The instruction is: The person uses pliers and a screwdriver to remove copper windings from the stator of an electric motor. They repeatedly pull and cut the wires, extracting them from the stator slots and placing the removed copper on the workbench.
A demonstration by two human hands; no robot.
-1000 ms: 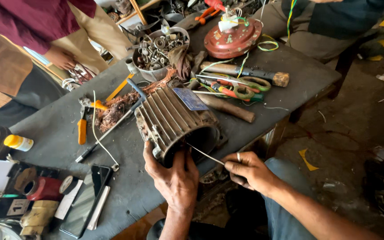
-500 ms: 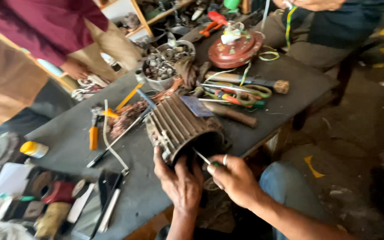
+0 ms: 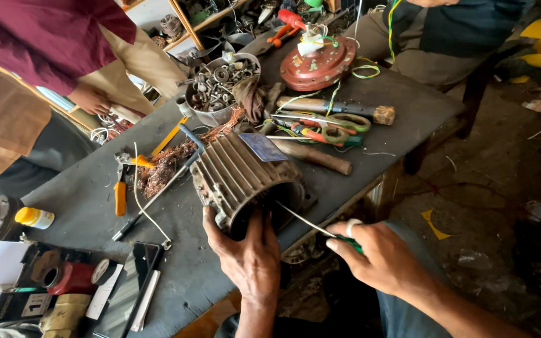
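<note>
**Both hands working at the open mouth of a finned motor housing**

The left hand (image 3: 252, 253) is gripping the near rim of the finned motor housing (image 3: 242, 178), fingers curling up over its lower edge and pressing on the metal. The right hand (image 3: 380, 256) is closing around the green handle of a thin screwdriver (image 3: 305, 220), whose shaft is running toward 10 o'clock into the housing's dark opening. The housing is lying on its side on the grey table (image 3: 82, 200), at 12 o'clock from the left hand and 10 o'clock from the right. A tangle of copper wire (image 3: 164, 166) is lying at 9 o'clock from the housing, with yellow-handled pliers (image 3: 120, 194) just beyond. At 12 o'clock a metal bowl of bolts (image 3: 217, 87) is sitting, and at 1 o'clock a red round cover (image 3: 317, 66). At 3 o'clock from the housing a wooden-handled tool (image 3: 314, 156) is resting beside scissors (image 3: 333, 122). Another person's hand (image 3: 89, 99) is hanging at the table's far left edge
</note>
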